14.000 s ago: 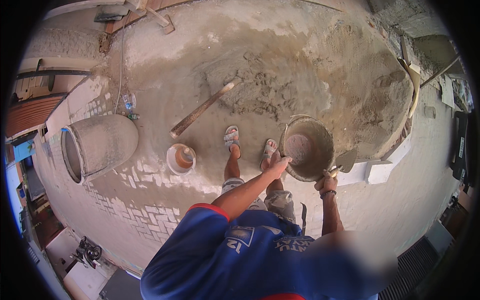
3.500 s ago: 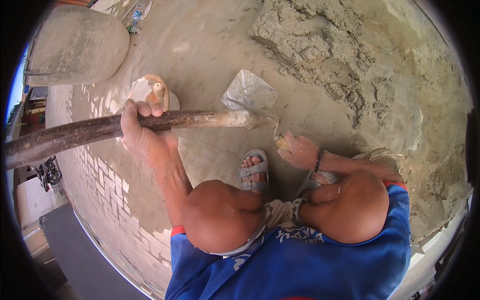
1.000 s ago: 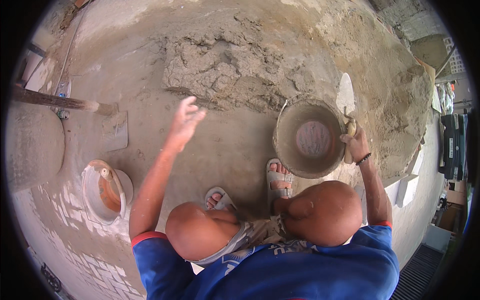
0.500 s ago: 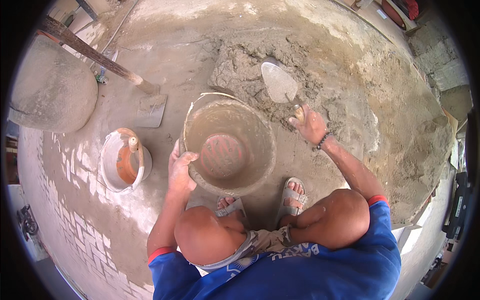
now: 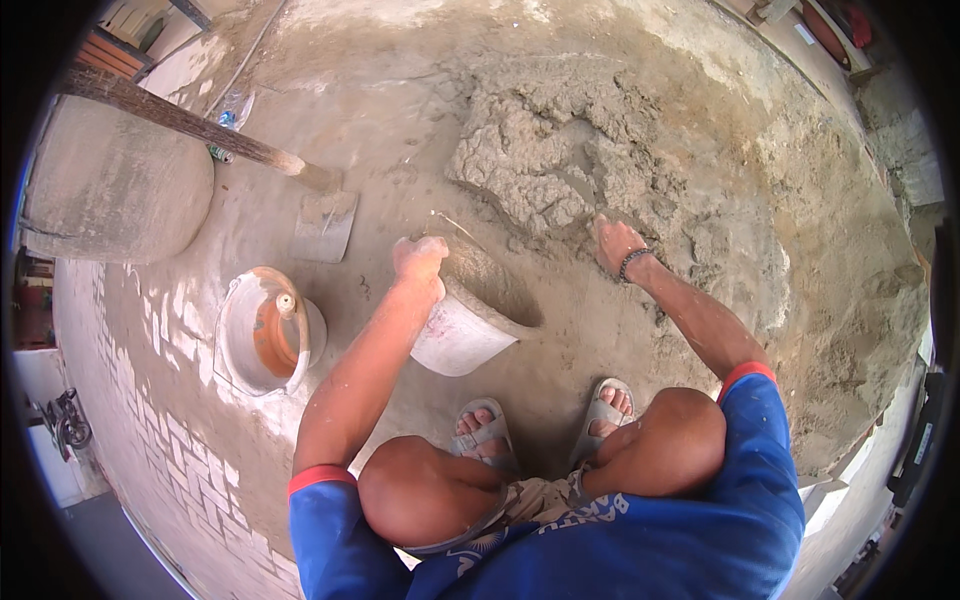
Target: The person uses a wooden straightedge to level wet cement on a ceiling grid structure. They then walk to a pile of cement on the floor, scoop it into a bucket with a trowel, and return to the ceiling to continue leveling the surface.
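Note:
The mortar-smeared bucket (image 5: 465,335) is tipped on its side, its mouth facing the wet mortar heap (image 5: 530,165). My left hand (image 5: 420,262) is closed on its upper rim. At the near edge of the heap, my right hand (image 5: 618,245) is closed round the trowel, whose handle the fingers hide. Its blade (image 5: 580,178) sits down in the mortar and can hardly be told from it. A dark bead bracelet circles my right wrist.
A smaller bucket (image 5: 312,335) with an orange-brown inside and a wooden-handled tool stands at the left. Behind it lies a long-handled hoe (image 5: 325,230), beside a big rounded grey vessel (image 5: 120,185). My sandalled feet (image 5: 485,432) are just nearer than the tipped bucket.
My left hand has tipped the bucket from upright toward the heap, rising as it turned. My right hand has lowered the trowel from above the heap into the mortar.

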